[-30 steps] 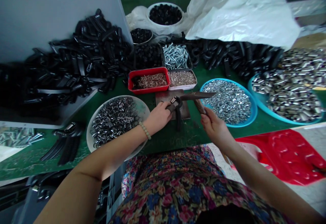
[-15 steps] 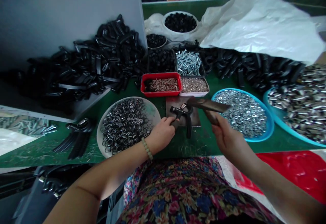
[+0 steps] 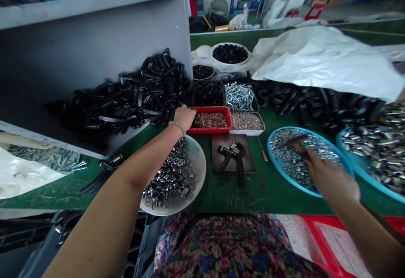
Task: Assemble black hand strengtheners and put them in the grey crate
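Left grip (image 3: pixel 185 117) open, now at red tray (image 3: pixel 210 131) rim | right grip (image 3: pixel 330 181) closed on hammer (image 3: pixel 295 141) | black clamp (image 3: pixel 240 172) released onto plate (image 3: pixel 221 143)

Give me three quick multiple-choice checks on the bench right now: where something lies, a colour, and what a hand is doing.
1. Where does the black spring hand grip lie?
A. On the dark metal plate
B. In the white bowl
C. On the white plastic sheet

2. What colour is the tray of small metal pins at the left hand?
A. Blue
B. Red
C. Black

3. What is the right hand doing?
A. Squeezing the hand grip
B. Lifting the plate
C. Gripping a dark tool above the blue basin of washers

1: A, it lies on the plate, apart from both hands.
2: B, the tray's rim is red.
3: C, the tool juts from the fist over the washers.
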{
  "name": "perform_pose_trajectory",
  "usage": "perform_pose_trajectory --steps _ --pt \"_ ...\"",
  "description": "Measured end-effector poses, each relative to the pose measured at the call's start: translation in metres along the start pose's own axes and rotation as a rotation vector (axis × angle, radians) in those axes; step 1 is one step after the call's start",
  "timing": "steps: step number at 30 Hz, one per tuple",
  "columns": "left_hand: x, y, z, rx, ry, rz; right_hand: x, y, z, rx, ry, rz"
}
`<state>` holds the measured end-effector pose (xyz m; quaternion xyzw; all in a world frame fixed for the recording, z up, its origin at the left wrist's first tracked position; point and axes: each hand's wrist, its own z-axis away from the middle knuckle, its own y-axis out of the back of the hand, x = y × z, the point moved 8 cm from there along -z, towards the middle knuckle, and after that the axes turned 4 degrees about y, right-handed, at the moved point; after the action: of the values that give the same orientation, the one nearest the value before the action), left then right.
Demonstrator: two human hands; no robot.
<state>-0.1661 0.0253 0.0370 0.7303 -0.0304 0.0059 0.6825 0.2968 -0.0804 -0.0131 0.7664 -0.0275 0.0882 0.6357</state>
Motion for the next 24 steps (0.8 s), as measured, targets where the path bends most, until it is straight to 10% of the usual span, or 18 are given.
perform_pose_trajectory --steps 3,8,13,17,24 --pt "0.007 -0.002 -0.002 0.01 -0.014 0.034 -0.065 0.028 0.01 0.083 0.077 0.014" --pt "0.016 0.01 0.025 0.05 0.01 0.283 -0.188 0.029 0.012 -0.287 0.241 -0.349" --pt "0.046 -0.013 0.093 -0.158 0.232 1.389 -0.183 0.006 0.004 -0.468 -0.067 -1.102" --pt "0.085 -0.043 0.137 -0.328 0.389 1.844 -0.188 0.003 0.027 -0.681 -0.262 -1.971" --pt "0.124 -0.052 0.153 -0.495 0.392 2.204 -0.205 0.01 0.05 -0.763 -0.346 -2.263"
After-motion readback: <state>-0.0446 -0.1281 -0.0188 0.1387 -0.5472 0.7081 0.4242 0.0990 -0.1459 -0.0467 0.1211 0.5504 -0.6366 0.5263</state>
